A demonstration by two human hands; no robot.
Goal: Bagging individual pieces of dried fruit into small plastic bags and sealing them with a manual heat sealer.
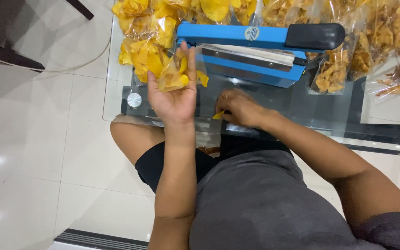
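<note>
My left hand [174, 99] is raised palm up over the glass table [116, 104], holding a clear plastic bag of yellow chips [174, 74] against the front of a blue impulse sealer [255, 48]. The sealer's arm with a black handle [315, 36] is lifted. My right hand [239, 109] rests on the table just right of the left hand, fingers curled, pinching a small yellow chip piece [218, 115].
Several filled clear bags of yellow chips [140, 53] lie at the table's back left, and darker golden snack bags [332, 69] lie behind and right of the sealer. A round metal fitting [134, 100] sits at the table's left edge. White tiled floor [38, 139] lies to the left.
</note>
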